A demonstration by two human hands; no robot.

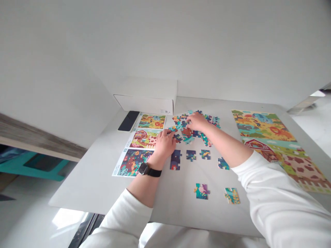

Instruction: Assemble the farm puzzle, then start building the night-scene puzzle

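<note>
My left hand (165, 143), with a black watch on the wrist, rests on the white table (90, 179) with its fingers curled at the near left edge of a pile of loose puzzle pieces (196, 129). My right hand (197, 121) lies over the far part of that pile, fingers bent down among the pieces. What either hand grips is hidden. Single pieces lie nearer me: a dark blue joined piece (176, 160), two small ones to its right, and two more close to the table's front edge (201, 191).
A printed guide sheet with three pictures (141, 144) lies left of the pile, a black phone (128, 120) beyond it. A white box (147, 96) stands at the back. Finished puzzles (276, 144) cover the right side. A wooden shelf is at left.
</note>
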